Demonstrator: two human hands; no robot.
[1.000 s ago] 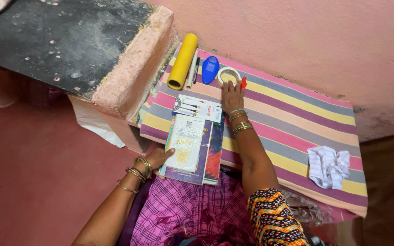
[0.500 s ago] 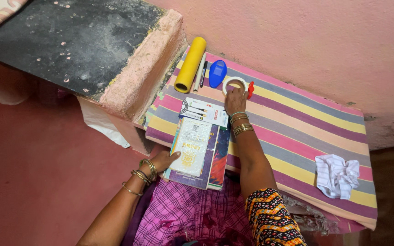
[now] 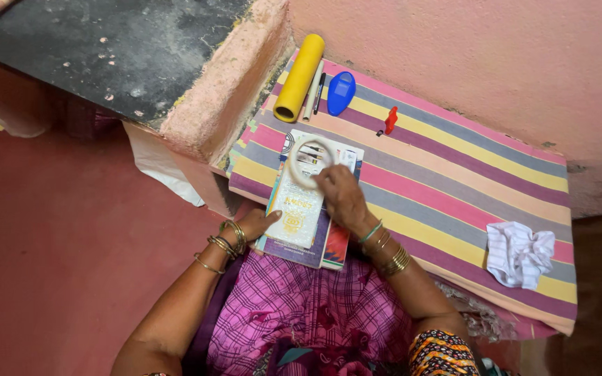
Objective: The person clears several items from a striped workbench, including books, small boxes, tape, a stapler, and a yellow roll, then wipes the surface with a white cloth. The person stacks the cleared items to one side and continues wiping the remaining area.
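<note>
My right hand (image 3: pixel 341 196) holds a white tape roll (image 3: pixel 309 161) over the stack of books (image 3: pixel 308 212) on the striped cloth (image 3: pixel 454 174). The roll hangs just above the top book's cover. My left hand (image 3: pixel 258 224) rests against the near left edge of the stack, fingers touching the books. Both wrists wear bangles.
At the cloth's far end lie a yellow roll (image 3: pixel 299 76), a pen (image 3: pixel 320 92), a blue oval object (image 3: pixel 341 93) and a small red piece (image 3: pixel 389 120). A crumpled white cloth (image 3: pixel 519 253) sits at the right. A dark stone slab (image 3: pixel 120 49) with a pink edge stands on the left.
My right hand picked up the tape roll from the far end of the cloth and brought it back over the books. The left hand stayed at the stack's edge.
</note>
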